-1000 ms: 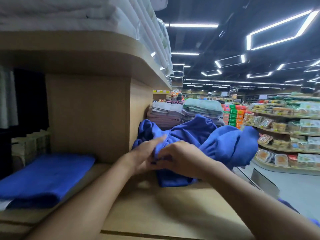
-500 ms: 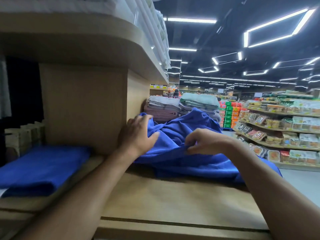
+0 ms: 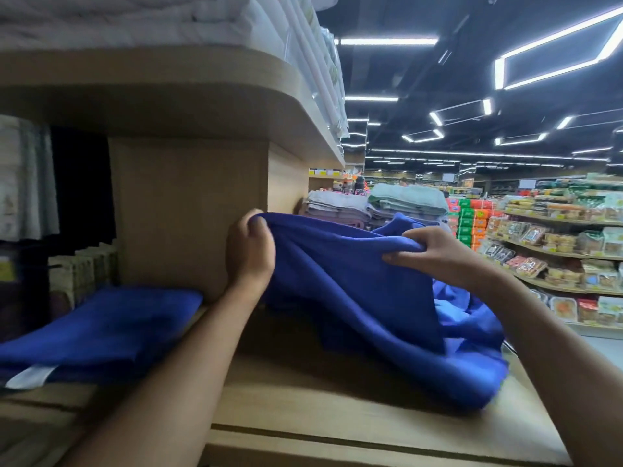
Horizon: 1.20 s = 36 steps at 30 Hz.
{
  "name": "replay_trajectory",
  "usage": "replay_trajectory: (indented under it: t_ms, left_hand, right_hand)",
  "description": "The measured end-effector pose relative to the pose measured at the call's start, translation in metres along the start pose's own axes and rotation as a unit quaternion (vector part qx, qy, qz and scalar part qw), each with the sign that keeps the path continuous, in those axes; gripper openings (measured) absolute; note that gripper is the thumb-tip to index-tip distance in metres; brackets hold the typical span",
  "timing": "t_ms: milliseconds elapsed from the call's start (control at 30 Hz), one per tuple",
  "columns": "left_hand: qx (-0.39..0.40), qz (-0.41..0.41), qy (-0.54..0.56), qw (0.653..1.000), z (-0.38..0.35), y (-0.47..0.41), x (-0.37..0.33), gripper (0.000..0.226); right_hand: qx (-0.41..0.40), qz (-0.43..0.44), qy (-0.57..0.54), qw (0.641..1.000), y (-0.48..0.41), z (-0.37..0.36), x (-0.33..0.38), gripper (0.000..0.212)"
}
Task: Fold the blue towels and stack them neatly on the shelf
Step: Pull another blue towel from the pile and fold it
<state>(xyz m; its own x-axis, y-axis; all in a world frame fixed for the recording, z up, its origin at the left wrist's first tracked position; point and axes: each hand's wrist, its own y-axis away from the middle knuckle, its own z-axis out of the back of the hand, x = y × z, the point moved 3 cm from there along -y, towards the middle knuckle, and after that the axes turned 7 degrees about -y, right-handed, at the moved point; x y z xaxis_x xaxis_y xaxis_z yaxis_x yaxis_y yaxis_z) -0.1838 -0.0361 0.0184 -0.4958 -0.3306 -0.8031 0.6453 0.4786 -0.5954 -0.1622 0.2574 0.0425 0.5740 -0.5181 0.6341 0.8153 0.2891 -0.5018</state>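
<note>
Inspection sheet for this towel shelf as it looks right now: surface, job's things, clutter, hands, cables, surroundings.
Surface: wooden shelf, towels on it.
Job's things: loose blue towel lifted by its top edge, rest draped on the shelf; folded blue towel flat at left.
Clutter: small boxes behind the folded one; white linens stacked above.
Hands: left hand and right hand each grip the lifted edge.
Cables: nothing seen.
Surroundings: folded towel stacks behind; grocery shelves at right.

Two hands (image 3: 249,254) (image 3: 435,252) and at least two blue towels (image 3: 101,328) (image 3: 354,298).
</note>
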Motion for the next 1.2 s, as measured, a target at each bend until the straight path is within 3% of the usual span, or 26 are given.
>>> replay_trajectory:
  t_ms: [133, 200, 267, 333, 400, 467, 500, 567, 633, 733, 867, 933, 1067, 1167, 1200]
  left_hand:
    - [-0.001, 0.066, 0.093, 0.994, 0.011, -0.005, -0.001, 0.024]
    - [0.083, 0.094, 0.217, 0.968, 0.009, -0.001, -0.004, 0.027]
    - [0.234, 0.142, 0.330, 0.904, 0.004, 0.000, -0.009, 0.044]
    - [0.362, 0.169, 0.203, 0.894, -0.003, 0.002, -0.005, 0.056]
    - [0.409, 0.146, -0.031, 0.900, -0.016, 0.015, 0.007, 0.038]
    - [0.345, 0.056, -0.166, 0.922, -0.031, 0.023, 0.021, 0.011]
    - [0.299, -0.014, -0.214, 0.930, -0.037, 0.025, 0.028, 0.009]
    - [0.253, -0.106, -0.283, 0.919, -0.041, 0.025, 0.038, 0.025]
    - [0.263, -0.104, -0.311, 0.907, -0.040, 0.020, 0.045, 0.038]
    - [0.309, -0.077, -0.360, 0.877, -0.042, 0.021, 0.053, 0.038]
    - [0.326, -0.054, -0.451, 0.829, -0.046, 0.023, 0.057, 0.033]
    - [0.324, -0.048, -0.502, 0.800, -0.048, 0.022, 0.058, 0.046]
    - [0.265, -0.021, -0.516, 0.814, -0.044, 0.016, 0.050, 0.054]
    - [0.247, -0.049, -0.530, 0.810, -0.039, 0.016, 0.043, 0.040]
    - [0.225, -0.073, -0.509, 0.827, -0.037, 0.015, 0.038, 0.035]
  right_hand:
    - [0.022, -0.034, -0.189, 0.981, 0.006, 0.001, -0.002, 0.021]
    - [0.029, -0.037, -0.262, 0.964, 0.007, -0.001, -0.001, 0.024]
    - [0.096, -0.069, -0.359, 0.926, 0.011, -0.004, 0.001, 0.035]
    - [0.214, -0.120, -0.385, 0.890, 0.020, -0.012, 0.008, 0.032]
    - [0.301, -0.176, -0.305, 0.886, 0.030, -0.022, 0.013, 0.049]
    - [0.298, -0.231, -0.178, 0.909, 0.032, -0.033, 0.010, 0.067]
    - [0.288, -0.248, -0.143, 0.914, 0.033, -0.037, 0.010, 0.063]
    - [0.308, -0.256, -0.156, 0.903, 0.035, -0.045, 0.015, 0.034]
    - [0.335, -0.250, -0.191, 0.888, 0.036, -0.051, 0.019, 0.009]
    - [0.350, -0.246, -0.200, 0.881, 0.037, -0.053, 0.018, 0.003]
    - [0.357, -0.249, -0.207, 0.876, 0.036, -0.055, 0.016, 0.025]
    - [0.362, -0.246, -0.210, 0.874, 0.035, -0.055, 0.014, 0.034]
    - [0.350, -0.253, -0.219, 0.875, 0.034, -0.054, 0.011, 0.037]
    - [0.326, -0.259, -0.227, 0.880, 0.033, -0.054, 0.009, 0.040]
    - [0.314, -0.259, -0.230, 0.884, 0.032, -0.054, 0.009, 0.042]
